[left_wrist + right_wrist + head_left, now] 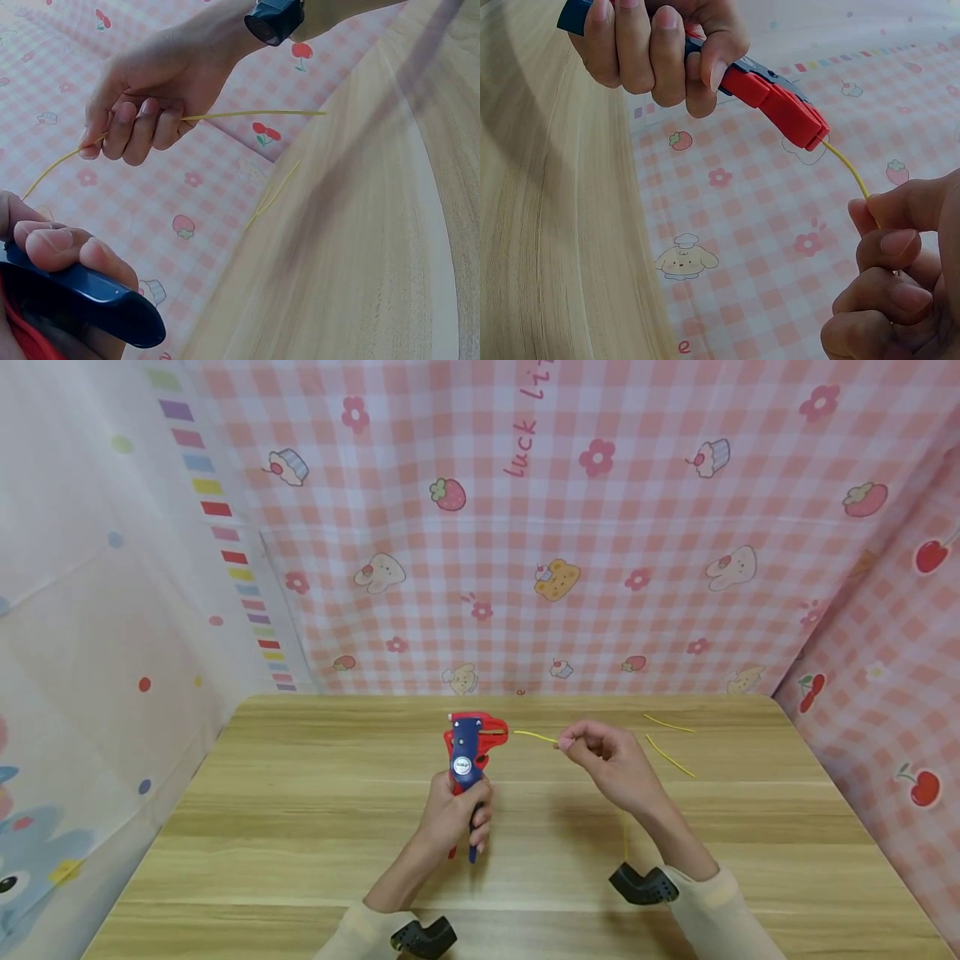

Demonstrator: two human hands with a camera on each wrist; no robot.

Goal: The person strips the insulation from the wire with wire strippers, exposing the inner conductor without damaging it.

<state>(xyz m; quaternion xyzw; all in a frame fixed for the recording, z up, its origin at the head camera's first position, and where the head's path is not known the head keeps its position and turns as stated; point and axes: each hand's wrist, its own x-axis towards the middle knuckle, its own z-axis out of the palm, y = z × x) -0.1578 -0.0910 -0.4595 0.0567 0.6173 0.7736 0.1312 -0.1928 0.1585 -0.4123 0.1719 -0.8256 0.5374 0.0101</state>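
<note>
My left hand (454, 817) grips the handles of a red and blue wire stripper (466, 752), its head pointing up and its jaws facing right. Between thumb and forefinger my right hand (611, 762) pinches a yellow wire (534, 736). In the right wrist view the end of that wire (847, 163) meets the tip of the red jaws, and the wire bows slightly. The left wrist view shows the wire's other end (255, 113) running out behind the curled fingers of the right hand (150, 105).
Two loose yellow wires (670, 756) lie on the wooden table (300, 827), right of the right hand. Pink checked cloth (495, 543) hangs behind the table. Each wrist carries a black camera mount (643, 885).
</note>
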